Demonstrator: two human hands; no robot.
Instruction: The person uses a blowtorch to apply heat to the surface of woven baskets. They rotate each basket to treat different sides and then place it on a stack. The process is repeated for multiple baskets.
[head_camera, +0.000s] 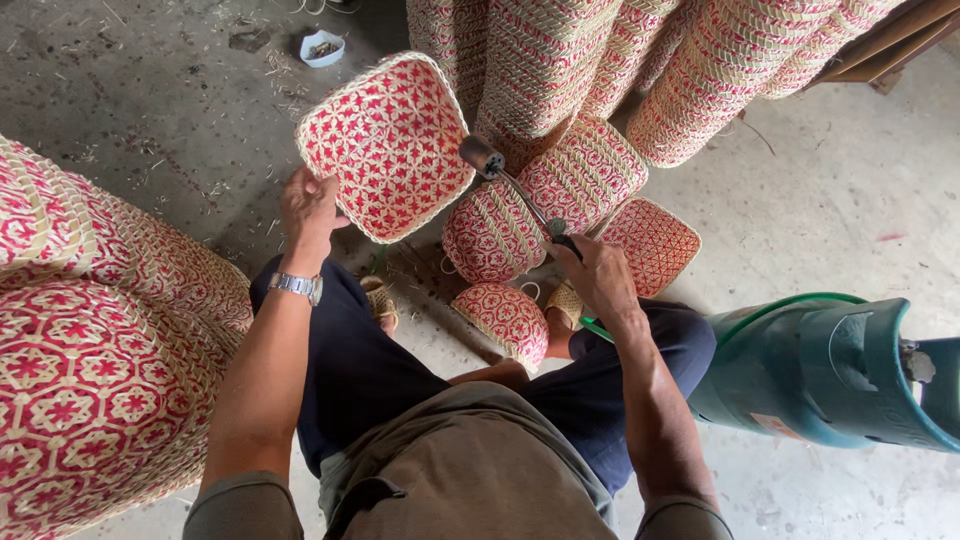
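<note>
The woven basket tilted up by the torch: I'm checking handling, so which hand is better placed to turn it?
Probably the left hand: it already grips the red-and-cream basket at its lower rim, while the right hand holds the torch.

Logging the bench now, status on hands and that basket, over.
Left hand grips the red-and-cream woven basket by its rim, tilted up. Right hand holds a torch wand, nozzle at the basket's edge. More baskets crowd close behind; green gas cylinder at right.

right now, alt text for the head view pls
Seen from above, a seated person's left hand holds a red-and-cream woven tray by its edge, while the right hand aims a gas torch at it. Matching woven baskets lie around, and a green gas cylinder lies on the concrete floor.
</note>
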